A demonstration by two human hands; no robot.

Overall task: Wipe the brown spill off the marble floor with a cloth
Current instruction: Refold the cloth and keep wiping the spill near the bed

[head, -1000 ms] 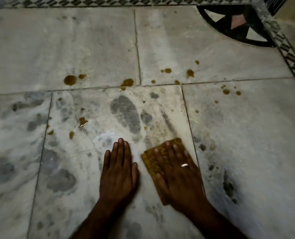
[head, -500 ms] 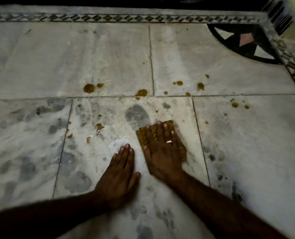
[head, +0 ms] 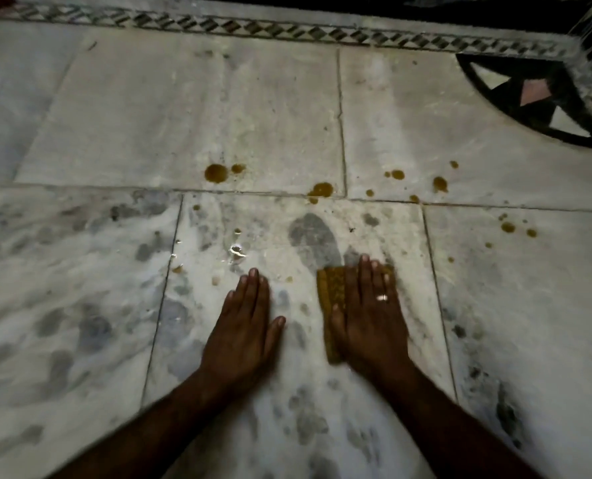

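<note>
The person leans low over the marble floor (head: 191, 108) with both arms stretched forward. The right hand (head: 369, 318) lies flat, fingers straight and close together, pressing a folded yellow-brown cloth (head: 329, 299) against the stone; a ring (head: 381, 298) glints on one finger. The cloth shows along the thumb side and under the fingertips, the rest hidden beneath the palm. The left hand (head: 244, 328) rests just beside it, palm down on bare marble, fingers together and thumb spread, holding nothing.

The brown spill (head: 216, 173) lies beyond the hands as scattered drops: a large round one with a smaller one next to it, another blot (head: 320, 190) on the joint between slabs, several more (head: 439, 184) farther right, and a few small spots (head: 507, 227) on the right-hand slab. Small specks sit left of the left hand's fingertips. A patterned border (head: 287, 29) runs along the far edge, with a dark inlaid corner motif (head: 529, 98) at the far right.
</note>
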